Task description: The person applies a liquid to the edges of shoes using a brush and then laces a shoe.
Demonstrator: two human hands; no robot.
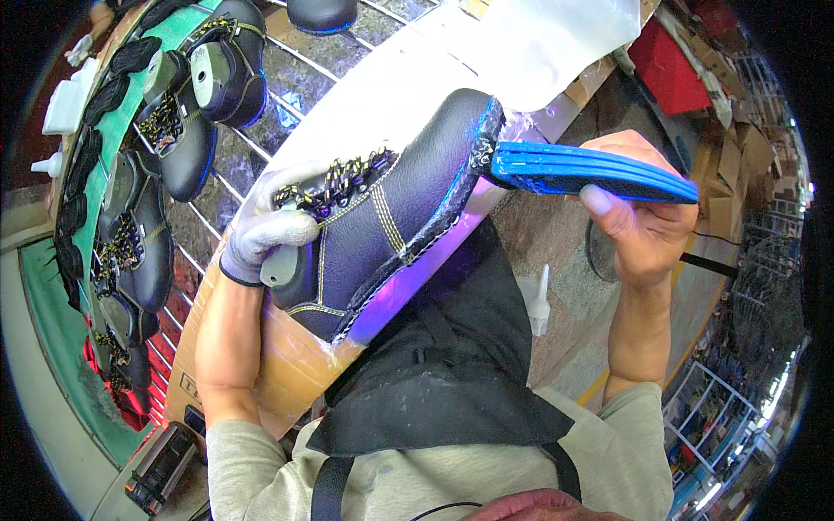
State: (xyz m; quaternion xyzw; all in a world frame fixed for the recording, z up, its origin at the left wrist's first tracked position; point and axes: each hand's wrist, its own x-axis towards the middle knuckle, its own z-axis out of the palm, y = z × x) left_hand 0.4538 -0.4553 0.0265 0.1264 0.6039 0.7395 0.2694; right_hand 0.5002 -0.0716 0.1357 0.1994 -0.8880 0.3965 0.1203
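the gloved left hand (265, 221) is closed on the ankle end of a black leather shoe (373, 217), above the bench (300, 373)'s near edge; the bare right hand (647, 230) pinches the blue outsole (565, 165), some fingers hidden behind. how outsole meets shoe is hard to make out.

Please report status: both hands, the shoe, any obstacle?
Left hand: gripping black shoe. Right hand: pinching blue sole, one end at shoe's toe. No obstacle seen between.

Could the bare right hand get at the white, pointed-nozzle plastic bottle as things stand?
Probably not freely: the bare right hand is holding the ridged blue-and-black sole. Nothing visible covers the white, pointed-nozzle plastic bottle, though its distance is unclear.
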